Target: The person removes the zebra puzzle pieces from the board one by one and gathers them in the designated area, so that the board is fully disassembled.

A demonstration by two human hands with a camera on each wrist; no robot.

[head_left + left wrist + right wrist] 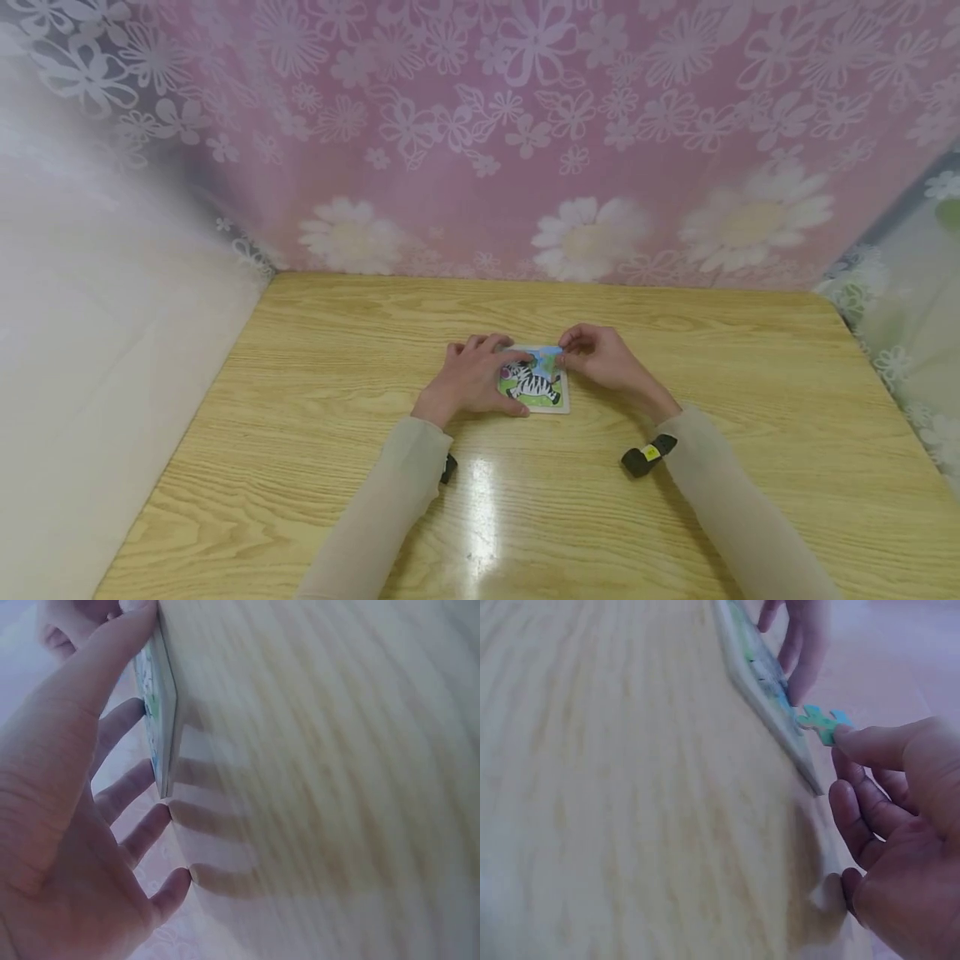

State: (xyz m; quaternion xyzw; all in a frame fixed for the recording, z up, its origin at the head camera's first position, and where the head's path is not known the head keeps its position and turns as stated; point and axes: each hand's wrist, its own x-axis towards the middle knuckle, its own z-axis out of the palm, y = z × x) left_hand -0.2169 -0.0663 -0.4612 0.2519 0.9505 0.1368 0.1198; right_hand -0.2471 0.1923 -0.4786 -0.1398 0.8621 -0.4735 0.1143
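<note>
A small jigsaw puzzle board with a zebra picture lies flat on the table. My left hand rests over its left side, fingers spread. The thumb lies along the near edge, the index finger reaches over the picture, and in the left wrist view the outer fingertips touch the tabletop beyond the board. At the board's upper right corner, my right hand pinches a green and blue puzzle piece between thumb and index finger. The piece is tilted, one end close over the board's edge.
The wood-grain table runs back to a pink flowered curtain. Pale cloth hangs on the left and flowered cloth on the right. A black wrist strap is on the right sleeve.
</note>
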